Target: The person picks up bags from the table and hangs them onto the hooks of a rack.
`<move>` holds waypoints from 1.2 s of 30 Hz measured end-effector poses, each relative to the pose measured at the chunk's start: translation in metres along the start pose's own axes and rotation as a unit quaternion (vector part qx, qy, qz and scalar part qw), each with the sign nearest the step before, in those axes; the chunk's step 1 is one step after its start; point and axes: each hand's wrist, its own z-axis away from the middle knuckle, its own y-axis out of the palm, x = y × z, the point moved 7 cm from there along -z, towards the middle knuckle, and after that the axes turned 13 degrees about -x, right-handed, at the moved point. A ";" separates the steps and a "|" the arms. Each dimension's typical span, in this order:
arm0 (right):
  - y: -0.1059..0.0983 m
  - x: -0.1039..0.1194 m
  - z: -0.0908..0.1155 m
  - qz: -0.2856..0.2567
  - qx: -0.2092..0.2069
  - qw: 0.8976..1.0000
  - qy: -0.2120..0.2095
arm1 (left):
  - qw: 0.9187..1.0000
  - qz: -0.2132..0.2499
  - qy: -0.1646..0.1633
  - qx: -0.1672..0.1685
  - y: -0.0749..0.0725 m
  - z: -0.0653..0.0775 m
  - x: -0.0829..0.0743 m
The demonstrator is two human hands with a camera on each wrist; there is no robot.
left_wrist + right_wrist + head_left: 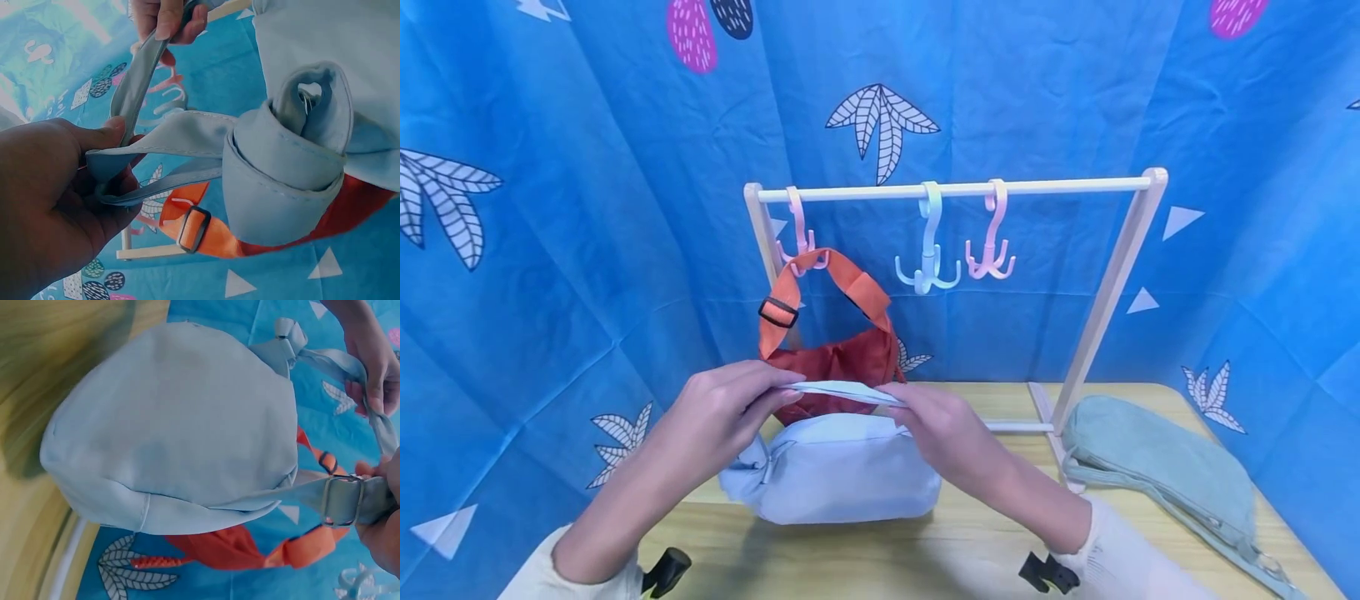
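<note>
A light blue shoulder bag (850,479) hangs by its strap (842,390) from both hands, in front of the rack. My left hand (718,417) pinches the left part of the strap between thumb and fingers. Farther right along it, my right hand (951,437) grips the same strap, close to a metal buckle (342,500) seen in the right wrist view. A thick knot (281,169) joins the strap to the bag on the left-hand side. Behind the light blue bag, an orange-red bag (827,358) hangs from the left pink hook (800,229), partly hidden.
A wooden rack (1052,187) stands on the table (820,554). On its bar hang a blue hook (929,242) and another pink hook (992,237), right of the orange-red bag. A pale green bag (1165,467) lies at the table's right. Blue patterned cloth (1037,92) surrounds the table.
</note>
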 end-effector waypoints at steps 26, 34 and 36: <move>-0.062 -0.047 -0.025 0.023 -0.059 0.988 0.144 | 0.992 0.093 -0.076 0.038 0.052 -0.044 0.002; -0.078 -0.064 -0.029 0.038 -0.063 0.976 0.203 | 0.986 0.108 -0.119 0.030 0.063 -0.061 -0.004; -0.080 -0.069 -0.030 0.043 -0.062 0.974 0.215 | 0.985 0.110 -0.128 0.022 0.065 -0.065 -0.006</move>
